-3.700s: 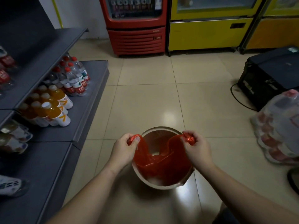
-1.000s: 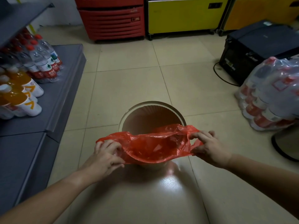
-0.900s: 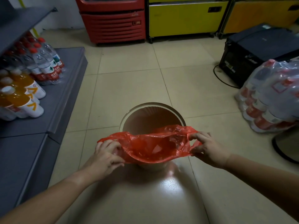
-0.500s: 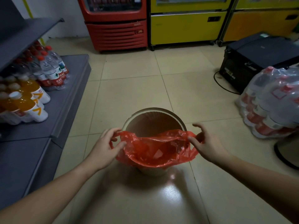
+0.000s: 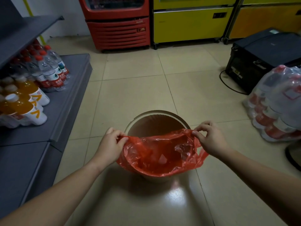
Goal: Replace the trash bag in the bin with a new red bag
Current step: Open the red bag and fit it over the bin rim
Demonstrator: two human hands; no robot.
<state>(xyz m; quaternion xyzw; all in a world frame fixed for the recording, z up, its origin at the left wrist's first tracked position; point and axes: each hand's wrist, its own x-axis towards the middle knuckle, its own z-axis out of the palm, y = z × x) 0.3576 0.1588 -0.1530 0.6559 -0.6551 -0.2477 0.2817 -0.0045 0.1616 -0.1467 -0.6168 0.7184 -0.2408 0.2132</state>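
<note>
A round beige bin (image 5: 156, 114) stands on the tiled floor in front of me. A thin red plastic bag (image 5: 160, 154) hangs open over the bin's near half, its near edge draped over the near rim. My left hand (image 5: 110, 144) pinches the bag's far edge at the left side of the bin. My right hand (image 5: 211, 139) pinches the far edge at the right side with thumb and forefinger. The far half of the bin's opening is uncovered and its ribbed inner wall shows.
A grey shelf unit (image 5: 65, 98) on the left holds orange drink bottles (image 5: 24, 105) and water bottles (image 5: 48, 70). A shrink-wrapped bottle pack (image 5: 276, 103) and a black box (image 5: 260, 57) sit on the right. Red and yellow coolers (image 5: 117, 23) line the back.
Both hands have shifted from the bag's near sides to its far edge and lifted it. The bag's mouth is spread wider over the bin. The camera view has tilted up slightly.
</note>
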